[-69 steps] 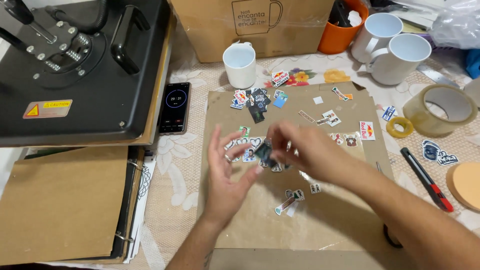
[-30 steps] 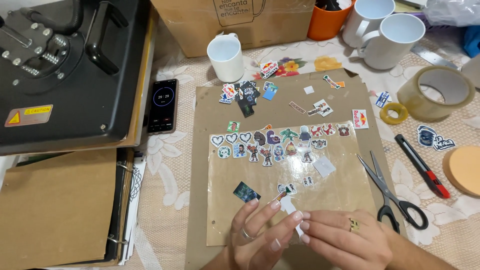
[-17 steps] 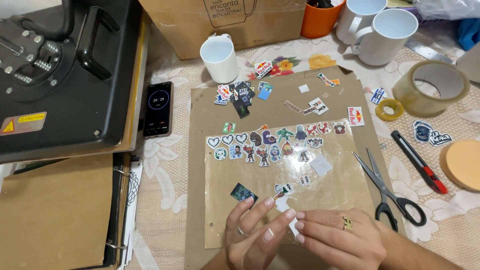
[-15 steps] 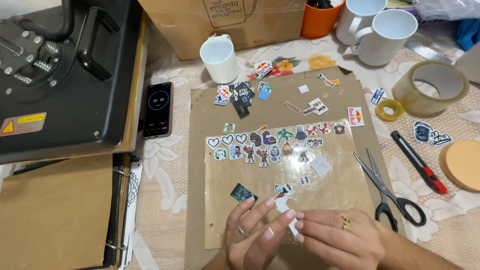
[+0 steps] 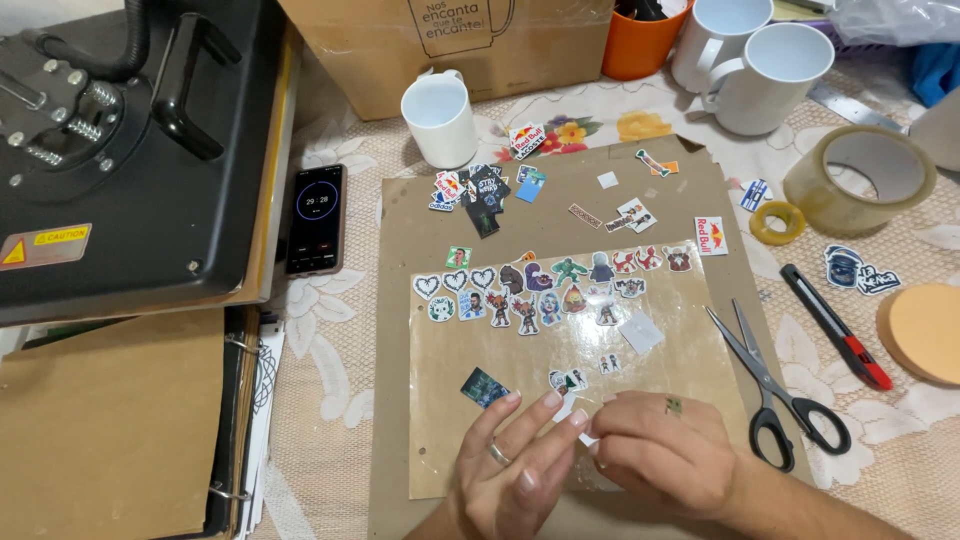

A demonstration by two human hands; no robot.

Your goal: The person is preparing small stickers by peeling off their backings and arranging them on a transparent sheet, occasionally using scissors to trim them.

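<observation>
A tiny white sticker (image 5: pixel 583 437), paper-thin, limp and probably best taken by its edges, sat pinched between the fingertips of the left hand (image 5: pixel 520 470) and right hand (image 5: pixel 665 462), at the near edge of the glossy clear sheet (image 5: pixel 680 360). Steel scissors (image 5: pixel 775 385) lay just right on stiff brown cardboard (image 5: pixel 400 330).

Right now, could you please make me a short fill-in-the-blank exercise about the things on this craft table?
1. The scissors lie to the ____ of the clear sheet.
2. The smartphone lies between the heat press and the white ____ near the cardboard box.
3. Both hands, left hand and right hand, pinch a small ____ sticker.

Missing words: right; mug; white
</observation>
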